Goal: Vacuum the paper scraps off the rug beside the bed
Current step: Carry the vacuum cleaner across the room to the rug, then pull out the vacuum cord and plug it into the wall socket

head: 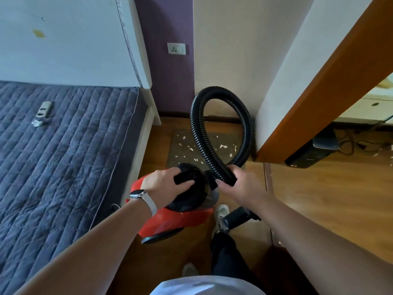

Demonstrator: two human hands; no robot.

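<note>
Both our hands are closed on the red vacuum (170,220): left hand (164,184) wraps its black handle, right hand (238,184) clasps the hose (221,124) end. Beyond our grips the hose loops upward over the scrap-strewn rug (180,150), beside the bed (63,145).

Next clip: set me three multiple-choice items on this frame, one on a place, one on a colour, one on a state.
1. Where do the paper scraps lie?
A. on the rug
B. on the bed
C. inside the doorway

2. What colour is the vacuum cleaner body?
A. blue
B. red
C. yellow

3. What is the right hand doing?
A. hanging free
B. pressing the wall socket
C. gripping the black hose

Key: 1 A, white bits dot the rug. 2 B, red shell under the left hand. 3 C, fingers wrap the hose end.
</note>
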